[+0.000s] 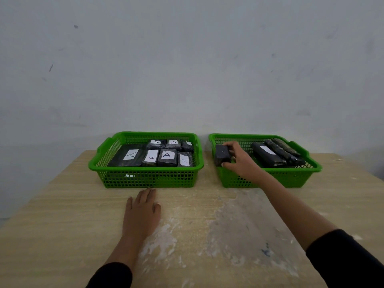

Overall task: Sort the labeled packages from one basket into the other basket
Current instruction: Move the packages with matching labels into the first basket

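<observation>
Two green mesh baskets stand side by side at the table's far edge. The left basket (pixel 145 179) holds several black wrapped packages (pixel 167 157) with white labels marked A. The right basket (pixel 291 177) holds three long black packages (pixel 270 155), one with a white label. My right hand (pixel 239 161) grips a small black package (pixel 222 155) at the left end of the right basket, over its rim. My left hand (pixel 143 210) lies flat, palm down, on the table in front of the left basket and holds nothing.
The wooden table (pixel 62 225) has white dusty smears (pixel 228 225) in front of the right basket. A pale wall rises right behind the baskets. The table's left edge runs diagonally at the left of the view.
</observation>
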The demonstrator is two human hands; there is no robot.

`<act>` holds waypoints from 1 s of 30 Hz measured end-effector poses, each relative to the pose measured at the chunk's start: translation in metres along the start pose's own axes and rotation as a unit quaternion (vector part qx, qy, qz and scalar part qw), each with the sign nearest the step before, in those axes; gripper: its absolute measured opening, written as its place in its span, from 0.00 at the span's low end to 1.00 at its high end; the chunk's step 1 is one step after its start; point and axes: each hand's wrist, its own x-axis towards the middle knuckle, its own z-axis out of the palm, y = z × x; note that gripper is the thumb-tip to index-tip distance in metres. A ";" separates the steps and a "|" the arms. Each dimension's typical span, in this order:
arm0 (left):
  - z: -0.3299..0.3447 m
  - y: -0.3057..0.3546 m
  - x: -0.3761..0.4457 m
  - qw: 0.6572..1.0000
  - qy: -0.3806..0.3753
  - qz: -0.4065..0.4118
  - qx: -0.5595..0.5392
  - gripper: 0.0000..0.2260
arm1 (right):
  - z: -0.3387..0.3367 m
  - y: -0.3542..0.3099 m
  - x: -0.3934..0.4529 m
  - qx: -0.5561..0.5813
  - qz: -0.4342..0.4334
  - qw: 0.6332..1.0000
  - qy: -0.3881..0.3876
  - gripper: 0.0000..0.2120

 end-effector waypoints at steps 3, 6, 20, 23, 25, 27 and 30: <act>0.004 -0.003 0.001 1.000 -0.014 0.006 0.020 0.25 | -0.012 0.003 -0.006 0.067 0.043 0.997 -0.023 0.28; 0.006 -0.004 0.004 0.999 -0.023 0.004 0.028 0.25 | -0.027 0.007 -0.014 0.157 0.058 0.985 -0.042 0.33; 0.010 -0.005 0.003 1.000 -0.020 0.001 0.020 0.25 | -0.042 0.015 -0.027 0.215 0.062 0.972 -0.067 0.25; 0.009 -0.003 0.003 1.000 -0.020 -0.001 0.015 0.24 | -0.037 -0.007 -0.020 0.207 0.048 0.972 -0.096 0.26; 0.009 -0.002 0.002 1.000 -0.015 0.000 0.019 0.24 | -0.026 -0.026 -0.012 0.217 0.036 0.968 -0.122 0.27; 0.008 -0.002 0.002 1.000 -0.012 0.000 0.023 0.24 | -0.008 -0.046 -0.001 0.198 0.011 0.970 -0.140 0.26; 0.007 -0.001 0.000 1.000 -0.012 -0.001 0.021 0.24 | 0.025 -0.072 0.020 0.103 -0.045 0.984 -0.139 0.24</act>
